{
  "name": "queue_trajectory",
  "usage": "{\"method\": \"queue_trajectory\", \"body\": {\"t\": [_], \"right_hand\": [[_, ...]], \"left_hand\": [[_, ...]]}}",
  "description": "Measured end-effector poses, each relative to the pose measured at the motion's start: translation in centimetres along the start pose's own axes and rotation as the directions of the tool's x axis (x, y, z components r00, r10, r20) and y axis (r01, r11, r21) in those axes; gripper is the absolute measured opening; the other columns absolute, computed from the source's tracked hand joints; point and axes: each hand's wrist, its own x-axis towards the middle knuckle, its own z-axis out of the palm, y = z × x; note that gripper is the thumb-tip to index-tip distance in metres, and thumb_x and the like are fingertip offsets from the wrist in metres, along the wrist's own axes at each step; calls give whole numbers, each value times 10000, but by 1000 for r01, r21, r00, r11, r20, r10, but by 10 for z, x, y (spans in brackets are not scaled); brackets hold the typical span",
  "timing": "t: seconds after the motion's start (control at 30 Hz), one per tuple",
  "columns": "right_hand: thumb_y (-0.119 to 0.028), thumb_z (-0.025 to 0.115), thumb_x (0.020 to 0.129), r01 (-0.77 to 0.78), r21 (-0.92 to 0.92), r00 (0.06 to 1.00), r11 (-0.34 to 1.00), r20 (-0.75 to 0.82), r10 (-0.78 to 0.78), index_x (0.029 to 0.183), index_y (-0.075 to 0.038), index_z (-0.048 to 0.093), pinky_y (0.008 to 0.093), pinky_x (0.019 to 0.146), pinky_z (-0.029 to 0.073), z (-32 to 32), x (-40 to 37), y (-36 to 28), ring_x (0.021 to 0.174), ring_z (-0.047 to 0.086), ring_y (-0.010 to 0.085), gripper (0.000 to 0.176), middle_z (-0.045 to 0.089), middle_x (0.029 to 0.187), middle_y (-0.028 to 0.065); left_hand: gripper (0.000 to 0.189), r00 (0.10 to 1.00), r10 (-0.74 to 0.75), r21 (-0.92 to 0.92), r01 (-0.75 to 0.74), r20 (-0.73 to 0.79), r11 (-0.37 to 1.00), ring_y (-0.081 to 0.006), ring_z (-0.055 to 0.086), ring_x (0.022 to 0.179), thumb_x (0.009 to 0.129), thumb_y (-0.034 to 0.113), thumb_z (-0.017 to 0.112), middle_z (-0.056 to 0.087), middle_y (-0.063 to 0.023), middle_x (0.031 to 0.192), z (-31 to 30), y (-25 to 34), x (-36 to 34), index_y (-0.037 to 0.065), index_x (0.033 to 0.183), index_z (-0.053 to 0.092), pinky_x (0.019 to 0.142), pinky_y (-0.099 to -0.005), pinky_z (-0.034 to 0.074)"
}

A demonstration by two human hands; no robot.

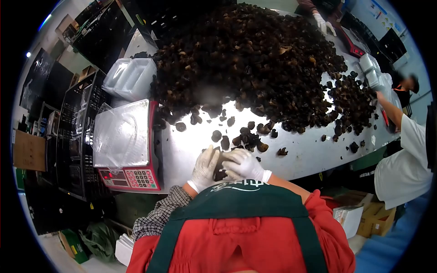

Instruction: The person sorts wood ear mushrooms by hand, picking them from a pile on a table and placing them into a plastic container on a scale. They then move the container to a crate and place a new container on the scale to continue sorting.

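Note:
Both my hands wear white gloves and meet at the table's front edge, close to my apron. My left hand (205, 169) has its fingers pointing forward, closed against a dark wood ear mushroom (221, 174). From the other side my right hand (246, 164) curls its fingers round it. The palms hide part of the mushroom. Just beyond my fingers lies a small cluster of loose wood ear mushrooms (248, 139) on the metal table (182, 152). A large heap of wood ear mushrooms (246, 59) rises behind them.
On my left stands a red scale (122, 136) with a metal pan, white foam trays (132, 77) behind it. Black crates (75, 132) are stacked beside the table. Across the heap is another person's gloved hand (324, 25); a person in a white shirt (405, 159) works at right.

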Motion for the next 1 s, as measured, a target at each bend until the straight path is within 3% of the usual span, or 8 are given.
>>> {"method": "queue_trajectory", "body": {"t": [0.1, 0.27, 0.4, 0.5, 0.63, 0.8, 0.87, 1.0], "right_hand": [[-210, 694, 727, -110, -54, 982, 992, -163, 100, 1001, -51, 647, 426, 874, 468, -33, 6, 2, 1021, 585, 304, 320, 600, 1139, 131], [-399, 682, 772, -383, -212, 923, 899, -131, 362, 1208, -52, 568, 502, 1028, 338, -33, -1, 38, 1186, 459, 357, 569, 504, 1272, 190], [-380, 693, 753, -162, -79, 985, 984, 40, 166, 1141, -62, 581, 490, 1032, 348, -20, -25, 10, 1169, 479, 337, 514, 523, 1222, 161], [-346, 698, 747, -182, -57, 981, 982, -86, 176, 1112, -67, 597, 460, 989, 383, -18, -27, 6, 1129, 503, 317, 470, 545, 1196, 141], [-337, 676, 783, -259, -48, 957, 965, -148, 249, 1182, -43, 585, 470, 1017, 359, -22, 26, 17, 1168, 485, 348, 503, 539, 1230, 177], [-391, 643, 802, -205, -143, 976, 968, 39, 213, 1267, -39, 529, 502, 1076, 298, -1, 43, 35, 1265, 417, 360, 594, 512, 1272, 199], [-399, 638, 797, -148, -17, 982, 989, 118, 149, 1253, -43, 531, 517, 1070, 300, -6, 31, 26, 1243, 430, 356, 589, 528, 1217, 191], [-414, 625, 783, 45, -125, 995, 991, 95, -33, 1093, -71, 632, 501, 1026, 361, -9, -9, 4, 1174, 498, 316, 462, 570, 1144, 134]], "left_hand": [[1155, 999, -39, 18, 38, 38, 999, -442, 257, 1332, 597, 511, 806, 231, -275, 1442, -17, 5, 14, 29, 1459, 208, 1083, -539, 253], [1131, 990, -8, 16, 5, 144, 1000, -425, 266, 1334, 597, 576, 786, 266, -250, 1439, -17, 7, 26, 38, 1444, 266, 1089, -535, 238], [980, 987, 144, 1, -144, 68, 990, -382, 350, 1285, 613, 485, 803, 362, -183, 1378, -7, 9, 14, 68, 1394, 382, 1035, -488, 337], [995, 996, 85, -38, -85, -3, 996, -388, 379, 1251, 586, 431, 835, 370, -200, 1346, -8, 13, 12, 54, 1387, 381, 1020, -471, 373], [1213, 1000, 12, 51, -12, 1, 999, -443, 315, 1297, 537, 557, 839, 248, -288, 1416, -11, 9, 18, 18, 1443, 241, 1058, -516, 317], [1316, 989, -119, 109, 109, 90, 988, -470, 186, 1364, 517, 611, 822, 177, -326, 1450, -10, 2, 19, 0, 1463, 142, 1098, -581, 194], [1293, 991, -93, 46, 89, 98, 995, -468, 212, 1355, 547, 613, 804, 180, -317, 1457, -9, 1, 15, -4, 1466, 137, 1102, -556, 208], [1221, 998, 31, -6, -31, 52, 999, -463, 269, 1332, 590, 545, 804, 197, -300, 1457, -5, 8, 9, 14, 1471, 148, 1084, -531, 270]]}}
